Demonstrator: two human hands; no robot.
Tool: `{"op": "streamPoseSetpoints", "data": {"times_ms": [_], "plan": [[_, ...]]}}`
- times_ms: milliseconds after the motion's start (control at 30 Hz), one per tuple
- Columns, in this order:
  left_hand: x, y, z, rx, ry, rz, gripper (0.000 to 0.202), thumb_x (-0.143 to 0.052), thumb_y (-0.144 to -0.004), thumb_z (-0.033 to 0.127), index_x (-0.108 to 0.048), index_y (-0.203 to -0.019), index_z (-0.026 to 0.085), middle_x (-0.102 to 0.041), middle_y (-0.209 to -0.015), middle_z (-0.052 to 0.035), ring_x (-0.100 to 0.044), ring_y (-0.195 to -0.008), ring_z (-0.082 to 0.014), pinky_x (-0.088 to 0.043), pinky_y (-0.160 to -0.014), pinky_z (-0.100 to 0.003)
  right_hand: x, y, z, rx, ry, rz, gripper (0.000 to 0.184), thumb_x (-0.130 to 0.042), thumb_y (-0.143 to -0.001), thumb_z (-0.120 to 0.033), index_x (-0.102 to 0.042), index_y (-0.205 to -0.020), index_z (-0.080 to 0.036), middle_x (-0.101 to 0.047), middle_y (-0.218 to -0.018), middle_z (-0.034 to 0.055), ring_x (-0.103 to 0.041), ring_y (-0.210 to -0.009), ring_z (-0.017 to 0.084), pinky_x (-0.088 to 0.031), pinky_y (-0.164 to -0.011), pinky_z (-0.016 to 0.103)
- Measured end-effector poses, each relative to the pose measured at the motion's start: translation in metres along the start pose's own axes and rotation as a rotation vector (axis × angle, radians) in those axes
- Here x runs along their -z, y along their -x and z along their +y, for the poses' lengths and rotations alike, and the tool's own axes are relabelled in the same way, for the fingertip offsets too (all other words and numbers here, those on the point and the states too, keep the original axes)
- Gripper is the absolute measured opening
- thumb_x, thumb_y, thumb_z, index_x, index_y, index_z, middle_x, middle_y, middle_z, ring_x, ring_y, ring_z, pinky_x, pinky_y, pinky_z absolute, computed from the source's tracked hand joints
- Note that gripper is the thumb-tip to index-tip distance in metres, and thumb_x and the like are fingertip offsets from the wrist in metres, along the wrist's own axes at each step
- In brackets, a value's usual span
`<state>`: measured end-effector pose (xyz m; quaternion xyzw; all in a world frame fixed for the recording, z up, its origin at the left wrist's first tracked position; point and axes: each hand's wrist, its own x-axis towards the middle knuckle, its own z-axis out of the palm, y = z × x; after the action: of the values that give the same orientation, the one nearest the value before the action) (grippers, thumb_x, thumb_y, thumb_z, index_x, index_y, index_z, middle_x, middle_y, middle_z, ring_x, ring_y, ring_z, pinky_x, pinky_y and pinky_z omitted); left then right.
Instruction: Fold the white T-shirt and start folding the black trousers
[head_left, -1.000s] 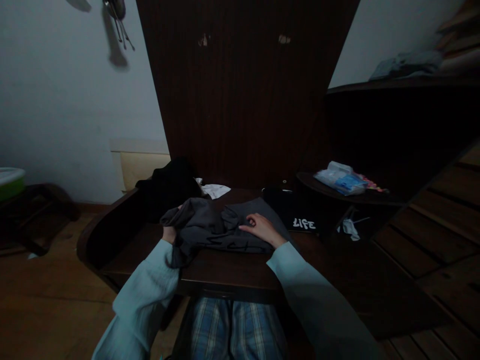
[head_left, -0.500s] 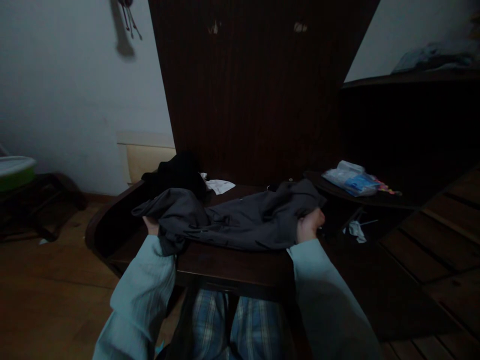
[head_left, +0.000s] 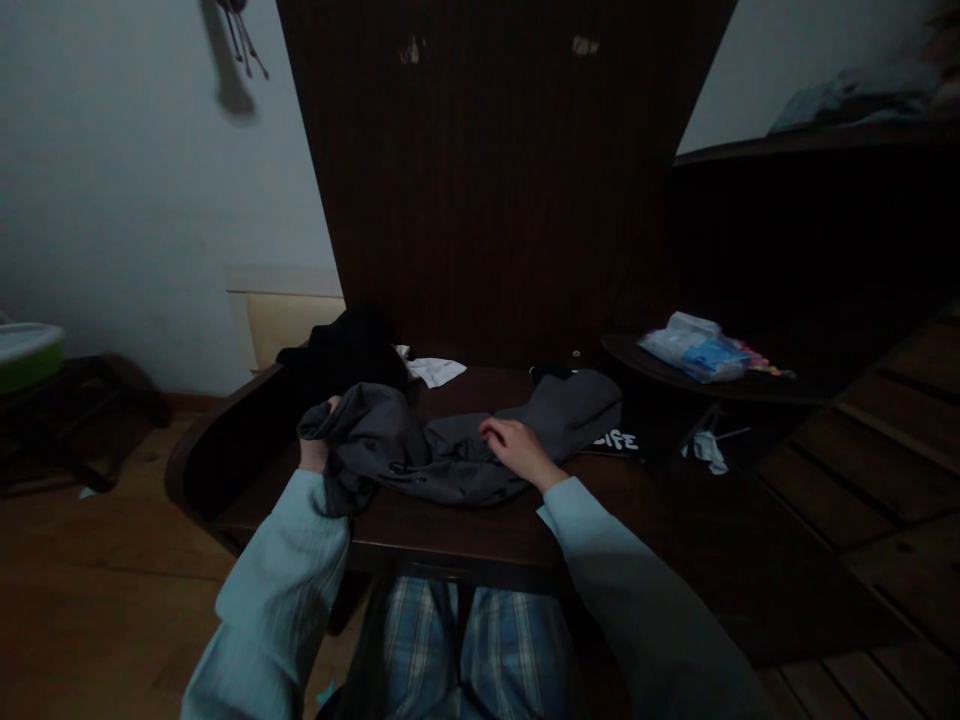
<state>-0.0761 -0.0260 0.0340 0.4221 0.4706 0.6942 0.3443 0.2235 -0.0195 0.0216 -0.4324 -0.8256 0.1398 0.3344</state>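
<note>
A crumpled dark grey garment lies across the dark wooden desk top in front of me; its exact kind does not show. At its left end my left hand is closed round a bunched edge of the cloth. My right hand is over the middle of the garment, palm down, with loosely bent fingers and no cloth visibly gripped. Whether its fingertips touch the fabric is hard to see. Beyond the garment's right end lies a dark item with white lettering.
Black cloth is heaped at the back left, beside a white paper. To the right, a plastic packet rests on a low curved shelf, with a crumpled white scrap below. A tall dark panel stands behind the desk.
My right hand has let go of the garment's right end and moved left over its middle. The right end has sunk, showing the white lettering. My left hand keeps its hold.
</note>
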Motion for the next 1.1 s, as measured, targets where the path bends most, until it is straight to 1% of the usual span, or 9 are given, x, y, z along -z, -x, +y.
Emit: {"op": "streamPoseSetpoints", "data": {"times_ms": [167,300,400,500,600,700,900,1000,1100], "plan": [[0.020,0.003,0.021,0.049,-0.214,-0.157,0.013,-0.052,-0.051,0.025,-0.057,-0.059,0.017,-0.054,-0.054,-0.0002,-0.051,-0.052,-0.0145,-0.041,-0.047,-0.024,-0.001,0.001,0.000,-0.110,0.099,-0.065,0.019,-0.044,-0.074,-0.017,-0.061,-0.066,-0.018,-0.058,-0.057,-0.0002,-0.051,-0.055,0.012,-0.034,-0.056,0.021],[0.021,0.017,0.048,-0.377,-0.620,0.011,0.034,-0.046,-0.056,0.016,-0.061,-0.086,0.019,-0.060,-0.085,-0.0037,-0.055,-0.085,-0.0216,-0.045,-0.073,-0.031,0.002,0.002,-0.007,-0.086,0.108,-0.184,0.020,-0.045,-0.072,-0.017,-0.064,-0.063,-0.017,-0.058,-0.057,-0.0007,-0.050,-0.054,0.011,-0.032,-0.054,0.020],[-0.004,0.031,0.068,-0.715,-0.985,-0.002,0.033,-0.045,-0.062,0.011,-0.061,-0.090,0.020,-0.058,-0.099,-0.0055,-0.049,-0.100,-0.0240,-0.037,-0.088,-0.038,0.001,0.004,-0.012,-0.094,0.162,-0.297,0.022,-0.046,-0.072,-0.019,-0.067,-0.067,-0.018,-0.062,-0.061,0.0003,-0.054,-0.058,0.012,-0.033,-0.056,0.020],[-0.042,0.040,0.071,-0.872,-1.173,-0.361,0.031,-0.042,-0.070,0.009,-0.059,-0.095,0.019,-0.059,-0.097,-0.0060,-0.053,-0.095,-0.0210,-0.040,-0.084,-0.034,-0.001,0.006,-0.013,-0.091,0.165,-0.316,0.024,-0.046,-0.074,-0.020,-0.069,-0.077,-0.020,-0.066,-0.067,0.0010,-0.058,-0.064,0.013,-0.036,-0.060,0.020],[-0.075,0.047,0.055,-0.827,-1.299,-0.830,0.024,-0.042,-0.077,0.012,-0.059,-0.092,0.019,-0.062,-0.085,-0.0040,-0.058,-0.078,-0.0164,-0.043,-0.069,-0.026,-0.002,0.008,-0.011,-0.079,0.172,-0.309,0.026,-0.045,-0.075,-0.021,-0.069,-0.085,-0.022,-0.068,-0.073,0.0011,-0.061,-0.068,0.014,-0.039,-0.063,0.021],[-0.087,0.052,0.034,-0.737,-1.378,-1.047,0.018,-0.043,-0.077,0.012,-0.059,-0.080,0.020,-0.062,-0.080,-0.0014,-0.059,-0.068,-0.0137,-0.041,-0.059,-0.022,-0.003,0.009,-0.010,-0.093,0.202,-0.311,0.026,-0.046,-0.077,-0.023,-0.069,-0.089,-0.023,-0.069,-0.075,0.0011,-0.062,-0.070,0.015,-0.041,-0.064,0.022],[-0.077,0.064,0.018,-0.698,-1.441,-0.934,0.015,-0.045,-0.081,0.026,-0.053,-0.091,0.019,-0.062,-0.088,-0.0047,-0.061,-0.071,-0.0171,-0.042,-0.058,-0.024,-0.005,0.009,-0.007,-0.176,0.307,-0.183,0.035,-0.044,-0.081,-0.027,-0.057,-0.112,-0.021,-0.066,-0.099,0.0056,-0.061,-0.086,0.020,-0.045,-0.074,0.028],[-0.076,0.066,0.016,-0.582,-1.555,-0.842,0.022,-0.037,-0.085,0.029,-0.052,-0.093,0.015,-0.064,-0.079,-0.0084,-0.063,-0.070,-0.0207,-0.043,-0.058,-0.027,-0.010,0.009,0.000,-0.172,0.341,-0.088,0.055,-0.054,-0.075,-0.028,-0.042,-0.126,-0.010,-0.050,-0.124,0.0139,-0.049,-0.109,0.025,-0.042,-0.088,0.034],[-0.076,0.066,0.017,-0.457,-1.657,-0.735,0.030,-0.026,-0.089,0.026,-0.052,-0.095,0.012,-0.064,-0.071,-0.0107,-0.064,-0.068,-0.0236,-0.044,-0.056,-0.029,-0.014,0.007,0.007,-0.157,0.324,0.017,0.061,-0.057,-0.073,-0.030,-0.039,-0.125,-0.005,-0.046,-0.124,0.0173,-0.039,-0.117,0.028,-0.036,-0.097,0.038]]}}
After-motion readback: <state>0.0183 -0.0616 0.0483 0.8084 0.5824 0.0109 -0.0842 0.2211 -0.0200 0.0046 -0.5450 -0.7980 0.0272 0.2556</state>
